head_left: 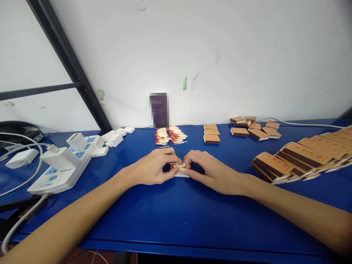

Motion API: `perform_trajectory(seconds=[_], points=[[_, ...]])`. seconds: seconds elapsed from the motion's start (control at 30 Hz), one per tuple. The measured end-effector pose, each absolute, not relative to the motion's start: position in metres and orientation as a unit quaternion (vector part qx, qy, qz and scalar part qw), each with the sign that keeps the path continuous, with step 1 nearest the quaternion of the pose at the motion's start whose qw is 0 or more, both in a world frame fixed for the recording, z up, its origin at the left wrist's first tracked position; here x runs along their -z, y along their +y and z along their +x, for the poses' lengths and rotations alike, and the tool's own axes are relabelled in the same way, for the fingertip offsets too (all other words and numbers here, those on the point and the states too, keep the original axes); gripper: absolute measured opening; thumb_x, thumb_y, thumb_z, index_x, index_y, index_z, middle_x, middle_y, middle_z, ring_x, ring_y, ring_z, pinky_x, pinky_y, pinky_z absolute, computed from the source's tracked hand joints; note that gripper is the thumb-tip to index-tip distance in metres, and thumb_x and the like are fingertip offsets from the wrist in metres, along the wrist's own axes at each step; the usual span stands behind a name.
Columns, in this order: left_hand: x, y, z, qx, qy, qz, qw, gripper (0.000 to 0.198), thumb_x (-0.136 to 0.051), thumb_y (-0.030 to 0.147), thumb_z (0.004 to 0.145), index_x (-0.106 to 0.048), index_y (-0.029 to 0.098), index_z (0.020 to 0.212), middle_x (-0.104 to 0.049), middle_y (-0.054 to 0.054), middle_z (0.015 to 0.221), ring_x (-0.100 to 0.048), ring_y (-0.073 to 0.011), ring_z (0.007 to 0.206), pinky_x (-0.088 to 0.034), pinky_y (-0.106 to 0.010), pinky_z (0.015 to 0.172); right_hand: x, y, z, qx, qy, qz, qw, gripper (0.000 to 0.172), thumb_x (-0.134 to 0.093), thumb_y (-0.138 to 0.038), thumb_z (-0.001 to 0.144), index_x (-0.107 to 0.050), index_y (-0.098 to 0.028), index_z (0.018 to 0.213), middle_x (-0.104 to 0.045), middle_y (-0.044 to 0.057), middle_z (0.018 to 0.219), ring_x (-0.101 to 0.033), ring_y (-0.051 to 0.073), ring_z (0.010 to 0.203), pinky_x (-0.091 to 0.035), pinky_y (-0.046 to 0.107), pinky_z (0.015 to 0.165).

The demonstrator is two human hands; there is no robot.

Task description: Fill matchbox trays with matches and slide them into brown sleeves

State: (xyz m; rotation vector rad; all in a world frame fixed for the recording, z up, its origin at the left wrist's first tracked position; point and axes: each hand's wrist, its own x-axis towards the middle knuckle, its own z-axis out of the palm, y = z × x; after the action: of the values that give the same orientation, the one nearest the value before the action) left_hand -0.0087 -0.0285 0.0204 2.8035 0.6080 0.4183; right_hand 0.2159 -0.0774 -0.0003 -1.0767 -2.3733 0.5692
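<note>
Both forearms (82, 212) reach in from the lower corners over blue table (176, 216). Left hand (154, 167) and right hand (209, 170) meet mid-table, fingers (171, 157) curled, pinching a small open matchbox tray (180, 170) from either side; tray sits on the table with red-tipped sticks inside. Just beyond fingers: heap of loose matches (170, 135). Beyond and right: three stacked matchboxes (211, 133), then scattered matchboxes (255, 128), then an overlapping row of matchboxes (302, 156). Red print on box tops, too small to read. Well left of fingers: white power strip (63, 165), plugs in.
</note>
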Motion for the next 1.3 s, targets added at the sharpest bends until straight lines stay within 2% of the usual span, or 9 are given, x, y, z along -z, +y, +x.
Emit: perform_trajectory(seconds=[0.13, 0.23, 0.37, 0.53, 0.7, 0.83, 0.97, 1.17, 1.3], points=[[-0.019, -0.029, -0.009, -0.137, 0.191, 0.965, 0.113, 0.024, -0.047, 0.026, 0.094, -0.068, 0.020, 0.104, -0.059, -0.005, 0.095, -0.058, -0.0142, 0.078, -0.046, -0.027, 0.075, -0.001, -0.079, 0.216, -0.206, -0.851, -0.418, 0.241, 0.025, -0.046, -0.046, 0.095, -0.054, -0.024, 0.104, -0.063, 0.005, 0.105, -0.055, 0.022, 0.091, -0.042, 0.038, 0.083], [-0.020, -0.029, -0.010, -0.134, 0.189, 0.966, 0.112, 0.026, -0.047, 0.031, 0.095, -0.068, 0.019, 0.104, -0.061, -0.006, 0.097, -0.059, -0.0147, 0.080, -0.047, -0.028, 0.077, -0.003, -0.080, 0.218, -0.180, -0.866, -0.407, 0.226, 0.024, -0.053, -0.043, 0.091, -0.055, -0.024, 0.106, -0.064, 0.005, 0.105, -0.057, 0.022, 0.092, -0.044, 0.038, 0.082], [-0.021, -0.028, -0.012, -0.132, 0.192, 0.967, 0.098, 0.026, -0.059, 0.035, 0.087, -0.068, 0.017, 0.104, -0.064, -0.006, 0.098, -0.062, -0.0168, 0.082, -0.049, -0.030, 0.079, -0.002, -0.079, 0.218, -0.157, -0.877, -0.398, 0.218, 0.017, -0.056, -0.037, 0.090, -0.056, -0.024, 0.100, -0.065, 0.003, 0.099, -0.058, 0.022, 0.089, -0.043, 0.038, 0.082], [-0.020, -0.027, -0.014, -0.127, 0.191, 0.970, 0.084, 0.022, -0.059, 0.031, 0.085, -0.067, 0.017, 0.100, -0.065, -0.006, 0.100, -0.062, -0.0173, 0.084, -0.049, -0.031, 0.080, -0.002, -0.078, 0.219, -0.159, -0.883, -0.387, 0.214, 0.017, -0.057, -0.038, 0.090, -0.056, -0.024, 0.098, -0.065, 0.002, 0.098, -0.058, 0.021, 0.089, -0.042, 0.038, 0.083], [-0.022, -0.028, -0.011, -0.128, 0.192, 0.968, 0.096, 0.022, -0.060, 0.031, 0.086, -0.065, 0.017, 0.103, -0.065, -0.005, 0.098, -0.061, -0.0169, 0.083, -0.048, -0.030, 0.079, -0.002, -0.076, 0.219, -0.174, -0.877, -0.380, 0.235, 0.024, -0.043, -0.042, 0.097, -0.057, -0.023, 0.097, -0.065, 0.003, 0.098, -0.057, 0.020, 0.088, -0.041, 0.039, 0.085], [-0.026, -0.028, -0.011, -0.141, 0.194, 0.963, 0.126, 0.024, -0.063, 0.032, 0.084, -0.066, 0.018, 0.103, -0.066, -0.004, 0.097, -0.061, -0.0172, 0.085, -0.047, -0.031, 0.080, 0.002, -0.076, 0.218, -0.174, -0.866, -0.398, 0.247, 0.019, -0.044, -0.038, 0.097, -0.056, -0.023, 0.096, -0.065, 0.003, 0.097, -0.056, 0.020, 0.088, -0.041, 0.036, 0.082], [-0.029, -0.023, -0.015, -0.149, 0.195, 0.955, 0.166, 0.018, -0.058, 0.022, 0.084, -0.066, 0.019, 0.100, -0.067, -0.003, 0.096, -0.061, -0.0150, 0.085, -0.047, -0.029, 0.079, 0.002, -0.075, 0.219, -0.177, -0.855, -0.414, 0.257, 0.015, -0.046, -0.035, 0.096, -0.055, -0.023, 0.099, -0.064, 0.002, 0.098, -0.056, 0.019, 0.087, -0.041, 0.033, 0.078], [-0.024, -0.019, -0.016, -0.148, 0.211, 0.948, 0.188, 0.016, -0.061, 0.023, 0.084, -0.066, 0.018, 0.098, -0.067, -0.001, 0.092, -0.057, -0.0127, 0.079, -0.047, -0.027, 0.075, 0.005, -0.067, 0.219, -0.163, -0.848, -0.419, 0.279, 0.012, -0.042, -0.025, 0.097, -0.054, -0.022, 0.095, -0.062, 0.001, 0.085, -0.053, 0.016, 0.078, -0.039, 0.031, 0.073], [-0.021, -0.021, -0.013, -0.154, 0.219, 0.945, 0.188, 0.013, -0.064, 0.026, 0.084, -0.066, 0.017, 0.093, -0.065, -0.001, 0.087, -0.056, -0.0118, 0.076, -0.045, -0.025, 0.072, 0.007, -0.062, 0.215, -0.172, -0.838, -0.431, 0.287, 0.009, -0.046, -0.021, 0.093, -0.055, -0.021, 0.091, -0.061, 0.000, 0.077, -0.054, 0.016, 0.074, -0.039, 0.031, 0.071]])
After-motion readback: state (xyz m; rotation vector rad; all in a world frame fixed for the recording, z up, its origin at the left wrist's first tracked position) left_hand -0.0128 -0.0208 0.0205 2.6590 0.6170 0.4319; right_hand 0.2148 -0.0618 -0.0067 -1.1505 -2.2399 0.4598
